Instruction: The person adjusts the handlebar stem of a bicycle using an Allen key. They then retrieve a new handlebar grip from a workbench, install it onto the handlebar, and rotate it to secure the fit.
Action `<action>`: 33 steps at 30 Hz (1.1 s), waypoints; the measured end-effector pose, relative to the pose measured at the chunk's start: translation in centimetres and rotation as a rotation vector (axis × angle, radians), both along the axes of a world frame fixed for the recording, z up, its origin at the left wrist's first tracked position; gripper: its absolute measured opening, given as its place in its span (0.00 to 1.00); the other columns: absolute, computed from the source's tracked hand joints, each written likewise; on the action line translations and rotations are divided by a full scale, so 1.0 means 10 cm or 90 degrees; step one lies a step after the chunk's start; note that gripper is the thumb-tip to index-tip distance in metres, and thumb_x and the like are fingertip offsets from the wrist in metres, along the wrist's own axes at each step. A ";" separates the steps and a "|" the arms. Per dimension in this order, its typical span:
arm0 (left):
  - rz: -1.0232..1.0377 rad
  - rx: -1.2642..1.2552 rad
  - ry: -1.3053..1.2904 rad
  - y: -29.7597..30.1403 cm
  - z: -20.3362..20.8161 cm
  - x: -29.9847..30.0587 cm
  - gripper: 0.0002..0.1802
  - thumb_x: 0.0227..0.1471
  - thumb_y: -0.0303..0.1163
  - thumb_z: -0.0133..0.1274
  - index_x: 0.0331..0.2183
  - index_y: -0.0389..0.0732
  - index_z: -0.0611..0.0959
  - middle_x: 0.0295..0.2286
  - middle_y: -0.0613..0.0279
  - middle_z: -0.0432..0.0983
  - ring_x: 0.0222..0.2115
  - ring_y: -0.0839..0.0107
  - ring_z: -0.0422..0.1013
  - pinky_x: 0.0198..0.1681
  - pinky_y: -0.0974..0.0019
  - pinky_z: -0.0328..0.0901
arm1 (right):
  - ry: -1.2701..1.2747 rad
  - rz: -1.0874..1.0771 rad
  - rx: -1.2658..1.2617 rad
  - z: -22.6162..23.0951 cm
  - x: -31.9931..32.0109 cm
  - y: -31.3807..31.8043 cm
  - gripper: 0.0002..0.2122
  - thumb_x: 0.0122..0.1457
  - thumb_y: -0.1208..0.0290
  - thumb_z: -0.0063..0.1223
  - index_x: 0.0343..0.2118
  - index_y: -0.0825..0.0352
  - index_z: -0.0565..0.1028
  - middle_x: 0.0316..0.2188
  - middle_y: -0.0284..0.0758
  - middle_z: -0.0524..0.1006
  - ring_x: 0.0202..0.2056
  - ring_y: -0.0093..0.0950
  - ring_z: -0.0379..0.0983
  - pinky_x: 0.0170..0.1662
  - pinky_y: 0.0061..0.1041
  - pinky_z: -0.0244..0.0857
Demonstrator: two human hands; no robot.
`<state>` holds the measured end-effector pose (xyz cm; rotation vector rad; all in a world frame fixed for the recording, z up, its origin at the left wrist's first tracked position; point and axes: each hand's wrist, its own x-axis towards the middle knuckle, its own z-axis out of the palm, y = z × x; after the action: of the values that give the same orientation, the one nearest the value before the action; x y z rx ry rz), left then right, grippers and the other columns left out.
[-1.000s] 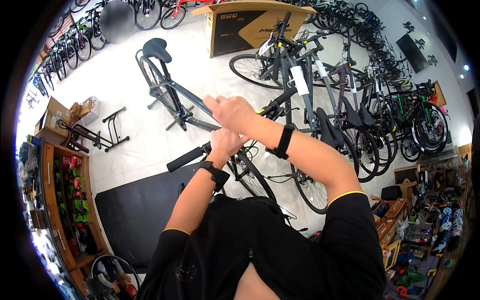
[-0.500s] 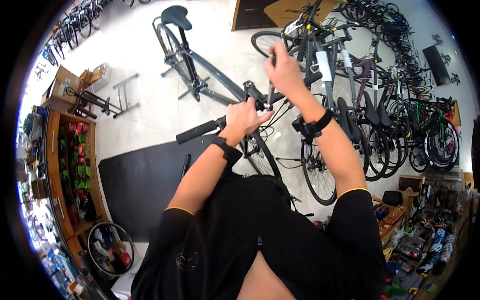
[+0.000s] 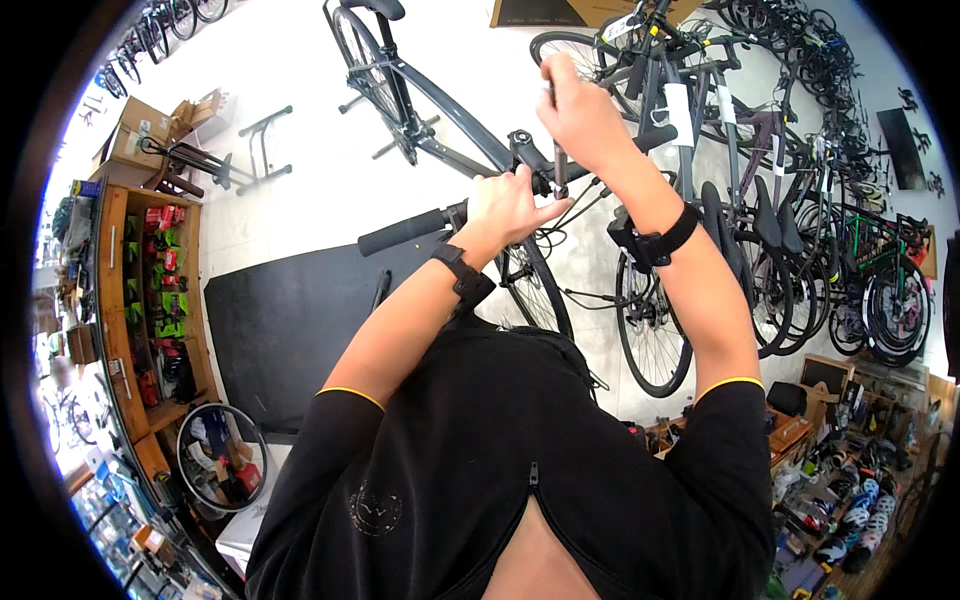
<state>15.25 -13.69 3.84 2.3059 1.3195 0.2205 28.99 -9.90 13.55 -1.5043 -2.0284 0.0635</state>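
A dark bicycle stands ahead of me, its handlebar crossing in front of my body. My left hand is wrapped round the bar beside the stem, with its thumb stretched toward the tool's head. In my closed right hand is a slim wrench. Its metal shaft points back toward me, and its rounded head sits at the stem clamp. The bolt under that head is hidden. The front wheel shows below the bar, with loose black cables to its right.
Several parked bicycles crowd the right side. On the left a black mat lies on the pale floor near a wooden cabinet. A loose wheel rim leans there. Helmets and parts fill a bench at lower right.
The view has shifted, so the bicycle and both hands appear farther right and slightly higher. Both hands keep their holds, and the wrench head stays at the stem.
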 end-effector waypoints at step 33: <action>-0.019 0.039 -0.012 -0.11 0.09 0.23 0.56 0.38 0.66 0.62 0.58 0.38 0.66 0.57 0.34 0.59 0.46 0.45 0.73 0.46 0.52 0.70 | 0.266 -0.164 -0.066 -0.42 0.75 -0.31 0.12 0.59 0.71 0.51 0.43 0.66 0.65 0.19 0.39 0.72 0.21 0.32 0.73 0.26 0.32 0.64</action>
<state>17.54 -14.83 4.78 2.3664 1.2858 0.2759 36.49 -13.01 9.39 -1.6446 -1.5134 0.3532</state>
